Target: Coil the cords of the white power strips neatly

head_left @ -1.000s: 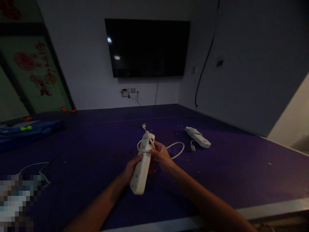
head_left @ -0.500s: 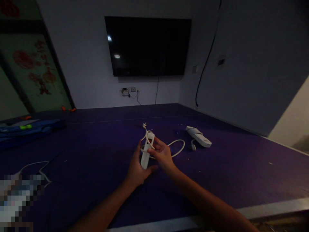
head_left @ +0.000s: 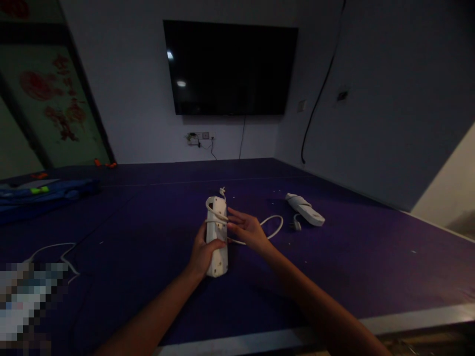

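Note:
In the middle of the head view, my left hand (head_left: 203, 253) grips a white power strip (head_left: 216, 264), its thumb across the face and its fingers behind. The strip stands nearly lengthwise, away from me, with small screw holes on the side facing me. Its white cord (head_left: 274, 232) loops around the upper part and trails in a curve to the right on the purple surface. My right hand (head_left: 250, 232) is closed on the cord at the strip's right edge, thumb and fingers together. A plug (head_left: 222, 191) shows just beyond the strip's far end.
To the right lies a second white power strip (head_left: 306, 210), its cord wrapped round it and its plug beside it. Blue cloth (head_left: 70, 190) lies far left. A blurred-out item (head_left: 29, 301) and a thin white cable (head_left: 52, 244) are near left. A television (head_left: 232, 69) hangs on the wall.
The power strip has turned from its narrow side to its broad screw-holed face and shifted slightly left. My left thumb now presses across it. The cord loop has moved with it.

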`<action>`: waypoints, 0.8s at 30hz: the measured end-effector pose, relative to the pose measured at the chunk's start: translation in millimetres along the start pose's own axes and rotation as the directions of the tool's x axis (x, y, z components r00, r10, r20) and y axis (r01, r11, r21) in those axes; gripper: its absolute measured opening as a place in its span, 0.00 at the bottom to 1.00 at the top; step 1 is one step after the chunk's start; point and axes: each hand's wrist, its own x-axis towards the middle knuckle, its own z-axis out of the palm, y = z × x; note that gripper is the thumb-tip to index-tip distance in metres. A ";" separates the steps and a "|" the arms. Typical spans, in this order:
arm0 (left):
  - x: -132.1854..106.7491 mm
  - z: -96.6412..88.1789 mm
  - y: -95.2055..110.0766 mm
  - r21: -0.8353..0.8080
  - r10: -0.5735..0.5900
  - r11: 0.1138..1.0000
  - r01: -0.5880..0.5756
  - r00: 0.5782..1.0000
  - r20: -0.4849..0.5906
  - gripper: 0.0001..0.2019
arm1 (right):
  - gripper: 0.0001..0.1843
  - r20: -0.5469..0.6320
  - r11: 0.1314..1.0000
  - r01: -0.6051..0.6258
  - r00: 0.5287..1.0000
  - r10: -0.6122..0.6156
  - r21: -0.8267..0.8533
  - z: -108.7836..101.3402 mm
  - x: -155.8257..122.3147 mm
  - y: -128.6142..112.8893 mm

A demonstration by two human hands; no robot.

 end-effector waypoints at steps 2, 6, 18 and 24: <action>-0.7 -0.1 1.5 -0.065 -0.030 0.997 0.034 0.998 0.059 0.27 | 0.33 -0.015 0.999 0.050 0.999 -0.051 -0.015 -0.4 1.5 -2.1; -1.8 -0.7 0.2 -0.104 -0.079 0.990 0.097 0.984 0.162 0.25 | 0.31 -0.071 0.989 0.114 0.990 -0.120 -0.094 -2.9 4.3 -6.1; -6.8 -9.7 1.2 -0.233 -0.079 0.958 0.168 0.934 0.349 0.29 | 0.28 0.148 0.995 0.052 0.987 -0.065 0.090 2.3 1.6 -9.9; -6.7 -14.5 1.0 -0.276 -0.084 0.930 0.243 0.870 0.485 0.35 | 0.25 0.350 0.992 -0.021 0.936 -0.023 0.121 -7.9 -1.7 -19.4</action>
